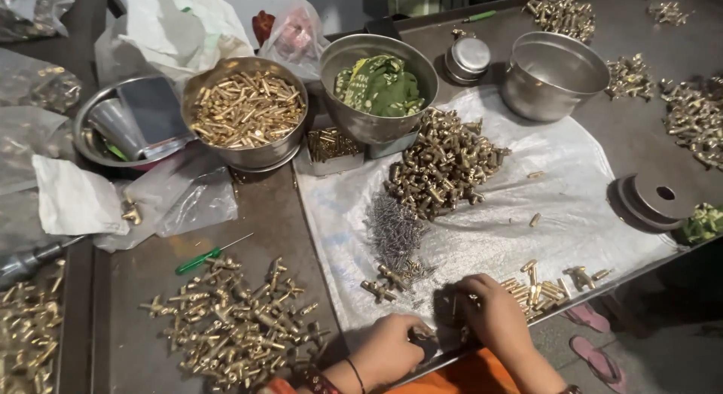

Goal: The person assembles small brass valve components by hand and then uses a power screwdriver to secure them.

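- Pinched in the right hand: a small brass fitting, fingers curled shut around it at the near edge of the table.
- Closed over a small dark part in the left hand, just beside the right one; what that part was, too hidden to tell.
- Just right of the hands, a short row of brass pins laid side by side on the white plastic sheet, judged to be the finished or sorted lot, and only a small one.
- Just beyond the hands, a heap of thin steel springs with a few cross-shaped brass pieces at its near end.
- Farther up the sheet, a large pile of brass fittings, seemingly untouched stock, so most of the work judged as left to do.
- Left of the sheet, on the dark tray, a wide scatter of brass T-shaped parts and a green screwdriver.
- At the back, a steel bowl of brass rods, a steel bowl holding green cloth, an empty steel pot.
- More brass heaps along the far right.
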